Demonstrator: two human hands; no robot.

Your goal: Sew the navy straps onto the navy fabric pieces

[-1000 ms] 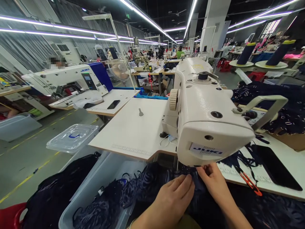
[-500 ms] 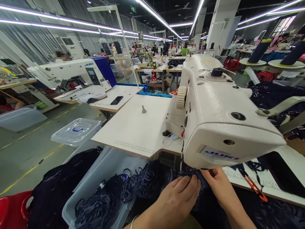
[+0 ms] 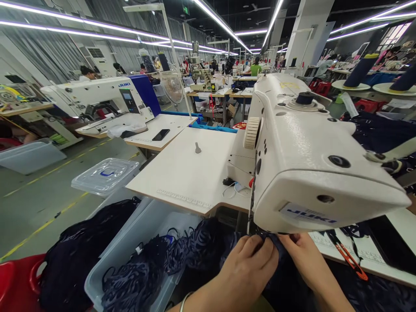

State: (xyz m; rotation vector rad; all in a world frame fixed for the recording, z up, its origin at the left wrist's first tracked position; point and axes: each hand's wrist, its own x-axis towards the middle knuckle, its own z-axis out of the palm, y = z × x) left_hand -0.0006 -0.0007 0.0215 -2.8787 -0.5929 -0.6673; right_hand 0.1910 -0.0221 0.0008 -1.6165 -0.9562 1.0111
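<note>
Left hand (image 3: pixel 248 266) lies palm-down on the dark navy fabric (image 3: pixel 208 247), fingers curled and pressing it at the foot of the white sewing machine (image 3: pixel 302 160). Right hand (image 3: pixel 300 253) sits just beside it, fingertips pinched on the same fabric directly beneath the machine head; the needle area is hidden by the head. The fabric trails off to the left of the left hand into a grey plastic bin (image 3: pixel 130 251) holding more of the same cloth. Just right of the right hand, orange-handled thread snips (image 3: pixel 349 258) rest on the white surface (image 3: pixel 191 173). Beyond them lies a dark phone (image 3: pixel 388 242). Well to the left of the left hand, a clear lid (image 3: pixel 105 175) is in view.
</note>
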